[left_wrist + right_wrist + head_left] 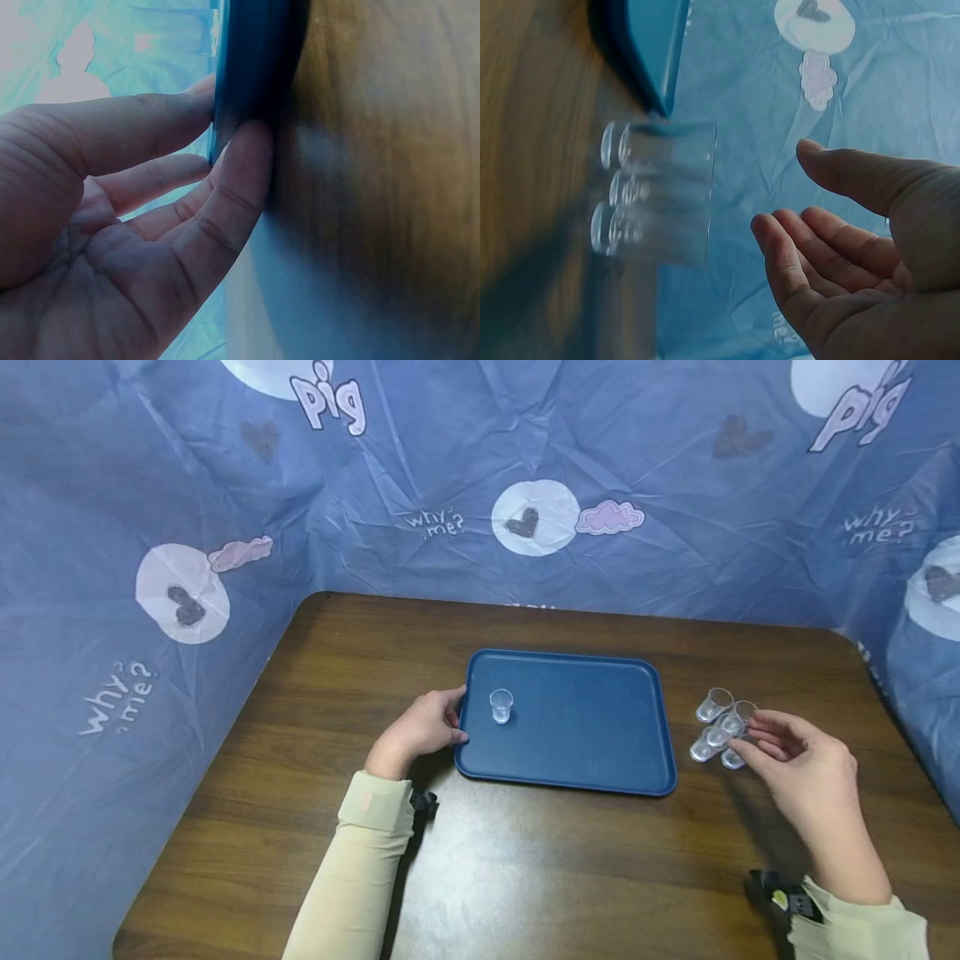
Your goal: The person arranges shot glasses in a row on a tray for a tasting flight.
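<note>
A blue rectangular tray (592, 718) lies on the table. My left hand (423, 724) grips its left edge, with the digits set around the rim (223, 112). One small clear shot glass (501, 706) stands upright on the tray's left part. To the right of the tray, several similar clear glasses (714, 704) stand close together on the wood. My right hand (806, 764) is beside this cluster, overlapping it in the head view. The right wrist view shows the thumb and fingers (840, 240) apart with nothing between them, and the glasses (660, 195) just beyond the fingertips.
The brown wooden table (315, 827) has rounded back corners. A blue printed cloth (420, 468) hangs behind it and along both sides. A dark wrist device (423, 803) sits at the left cuff, another (787, 897) at the right.
</note>
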The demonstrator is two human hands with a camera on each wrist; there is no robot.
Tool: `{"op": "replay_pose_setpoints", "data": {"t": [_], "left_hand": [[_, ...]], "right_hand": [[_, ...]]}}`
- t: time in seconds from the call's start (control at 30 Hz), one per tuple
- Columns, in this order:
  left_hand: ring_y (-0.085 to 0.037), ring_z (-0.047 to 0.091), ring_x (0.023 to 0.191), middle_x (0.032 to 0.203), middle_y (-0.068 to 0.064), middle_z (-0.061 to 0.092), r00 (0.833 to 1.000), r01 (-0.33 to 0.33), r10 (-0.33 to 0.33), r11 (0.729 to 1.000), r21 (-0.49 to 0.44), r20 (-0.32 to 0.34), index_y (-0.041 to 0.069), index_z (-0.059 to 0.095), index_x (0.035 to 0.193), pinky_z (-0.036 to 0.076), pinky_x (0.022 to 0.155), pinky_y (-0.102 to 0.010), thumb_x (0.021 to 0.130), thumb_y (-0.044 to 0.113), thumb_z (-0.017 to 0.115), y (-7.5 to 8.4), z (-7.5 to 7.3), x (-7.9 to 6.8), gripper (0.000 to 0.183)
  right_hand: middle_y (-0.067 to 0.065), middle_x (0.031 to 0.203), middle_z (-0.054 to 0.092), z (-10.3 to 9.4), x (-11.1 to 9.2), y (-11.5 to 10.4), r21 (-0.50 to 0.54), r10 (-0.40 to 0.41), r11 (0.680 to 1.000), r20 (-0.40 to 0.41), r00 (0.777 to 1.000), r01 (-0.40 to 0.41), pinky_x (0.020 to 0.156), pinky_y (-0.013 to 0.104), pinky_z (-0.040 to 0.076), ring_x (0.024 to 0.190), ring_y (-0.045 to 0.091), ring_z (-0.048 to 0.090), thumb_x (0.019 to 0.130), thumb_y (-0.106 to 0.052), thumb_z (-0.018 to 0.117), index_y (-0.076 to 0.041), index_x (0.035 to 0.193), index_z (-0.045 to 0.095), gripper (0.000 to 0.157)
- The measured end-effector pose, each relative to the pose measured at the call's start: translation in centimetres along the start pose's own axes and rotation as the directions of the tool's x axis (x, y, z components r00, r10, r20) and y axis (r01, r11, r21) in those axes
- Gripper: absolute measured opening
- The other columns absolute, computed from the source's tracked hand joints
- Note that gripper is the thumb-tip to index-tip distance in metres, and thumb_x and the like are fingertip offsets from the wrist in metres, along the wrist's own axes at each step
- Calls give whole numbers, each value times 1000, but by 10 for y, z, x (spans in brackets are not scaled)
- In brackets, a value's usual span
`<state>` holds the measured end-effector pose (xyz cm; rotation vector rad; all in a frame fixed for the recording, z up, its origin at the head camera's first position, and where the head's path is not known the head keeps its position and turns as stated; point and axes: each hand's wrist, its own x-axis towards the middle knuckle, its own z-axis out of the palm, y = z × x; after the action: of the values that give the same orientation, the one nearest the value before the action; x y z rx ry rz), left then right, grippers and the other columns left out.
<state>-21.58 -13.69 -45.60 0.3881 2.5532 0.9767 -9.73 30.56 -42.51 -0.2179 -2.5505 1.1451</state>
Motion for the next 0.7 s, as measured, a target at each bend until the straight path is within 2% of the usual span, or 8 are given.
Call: {"op": "replay_pose_setpoints", "data": {"t": [0.07,0.17,0.33,0.53,0.6,0.7], "left_hand": [[-20,62,80,87,-9,64,1000,-5,5,1000,2,-3,-6,38,153,51,80,-36,86,-1,80,-1,0,0,80],[-20,62,80,87,-8,64,1000,-12,12,1000,8,-2,-7,37,153,51,81,-36,85,-1,80,-2,0,1,80],[-20,62,81,87,-8,64,1000,-19,19,1000,18,0,-6,37,154,50,82,-36,86,0,80,-1,-1,1,81],[-21,61,82,87,-8,64,1000,-12,12,1000,18,2,-6,36,154,50,83,-37,86,0,80,0,-1,-1,81],[-21,61,82,87,-8,64,1000,-9,9,1000,13,6,-6,36,154,50,83,-37,86,0,80,1,-1,-1,81],[-21,61,82,87,-9,64,1000,-9,9,1000,9,3,-7,37,154,50,83,-37,86,-1,80,2,-1,-2,81]], "right_hand": [[14,102,71,-4,-1,6,-5,6,1000,-12,1000,-6,71,8,48,85,-9,62,82,-3,85,7,123,68,46],[12,100,72,-10,-1,14,-28,21,999,-6,1000,-21,69,8,47,82,-12,61,82,-5,86,9,122,67,47],[30,108,68,-14,-2,27,-70,57,996,68,996,-52,68,7,46,79,-16,57,85,-10,85,14,125,63,52],[29,109,69,-8,0,40,-172,87,983,155,984,-60,62,9,44,77,-14,54,86,-18,85,13,123,63,53],[27,107,70,-6,1,44,-209,92,976,168,982,-56,64,15,45,76,-10,56,85,-20,86,12,122,65,53],[27,107,70,-4,3,48,-234,106,970,193,975,-59,87,36,45,77,1,63,85,-22,86,13,122,63,56]]}}
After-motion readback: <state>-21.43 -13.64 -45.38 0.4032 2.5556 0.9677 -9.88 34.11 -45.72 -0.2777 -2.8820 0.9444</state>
